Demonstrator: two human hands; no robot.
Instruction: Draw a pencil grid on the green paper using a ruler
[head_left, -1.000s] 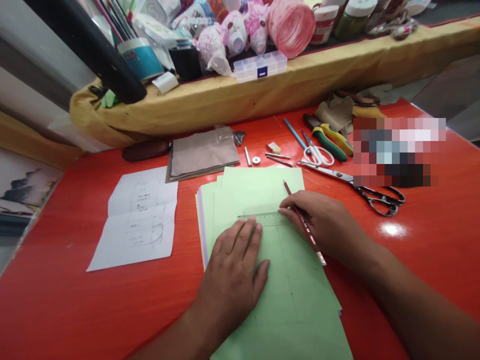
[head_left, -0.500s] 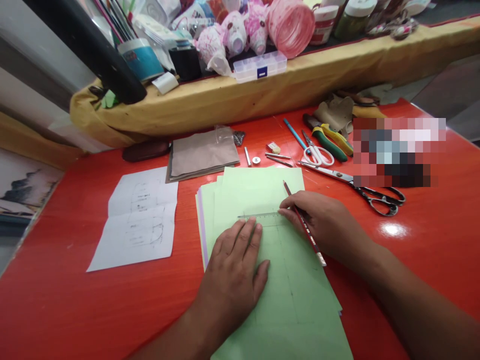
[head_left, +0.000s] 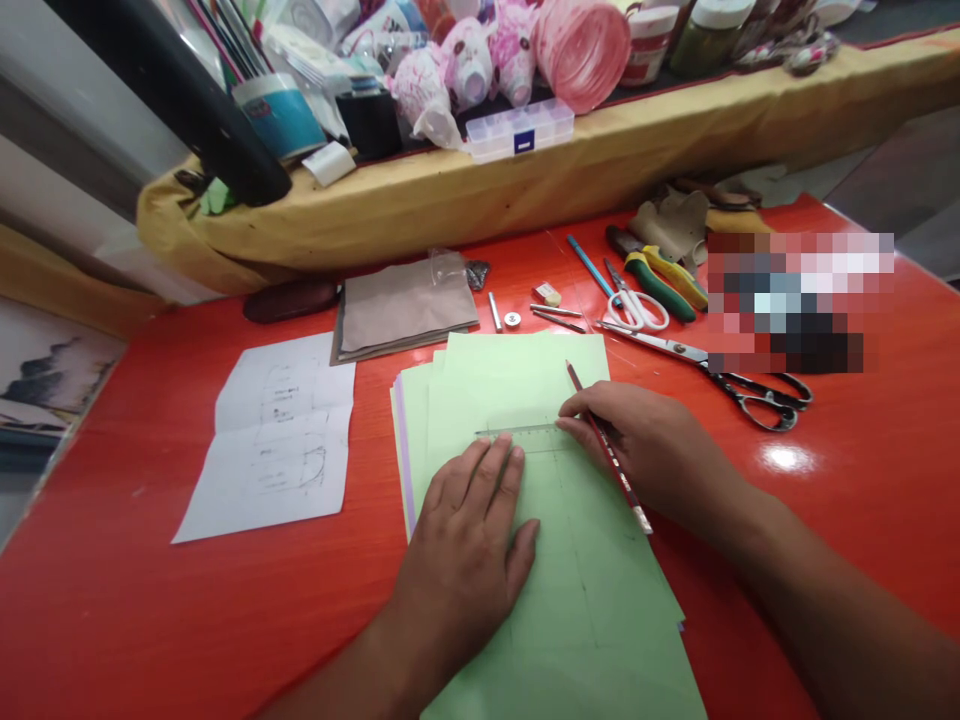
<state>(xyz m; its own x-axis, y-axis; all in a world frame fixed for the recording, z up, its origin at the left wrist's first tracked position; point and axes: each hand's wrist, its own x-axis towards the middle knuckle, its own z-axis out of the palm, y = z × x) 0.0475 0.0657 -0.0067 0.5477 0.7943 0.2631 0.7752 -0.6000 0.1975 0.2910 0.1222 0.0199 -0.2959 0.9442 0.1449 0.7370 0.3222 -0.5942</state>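
Light green paper (head_left: 525, 380) lies in a stack in front of me, with thin pencil lines drawn on the top sheet. A narrow clear ruler (head_left: 517, 431) rests across the upper part of that sheet. My left hand (head_left: 472, 530) lies flat on the paper, fingers stretched out and tips at the ruler's lower edge. At the ruler's right end, the thumb and forefinger of my right hand (head_left: 637, 430) are pinched together. A dark red pencil (head_left: 611, 455) with a white end is held in that hand, its point facing away from me and off the sheet.
To the left lies a creased white sheet with sketches (head_left: 270, 440). Behind the stack are brown leather pieces (head_left: 409, 305), an eraser (head_left: 547, 294), white-handled scissors (head_left: 636, 308), pliers (head_left: 660, 275) and large shears (head_left: 697, 360). A cloth-covered shelf (head_left: 450, 190) with jars runs along the back.
Both hands, the ruler and the pencil stay in place. Only a very slight shift of the camera view shows.
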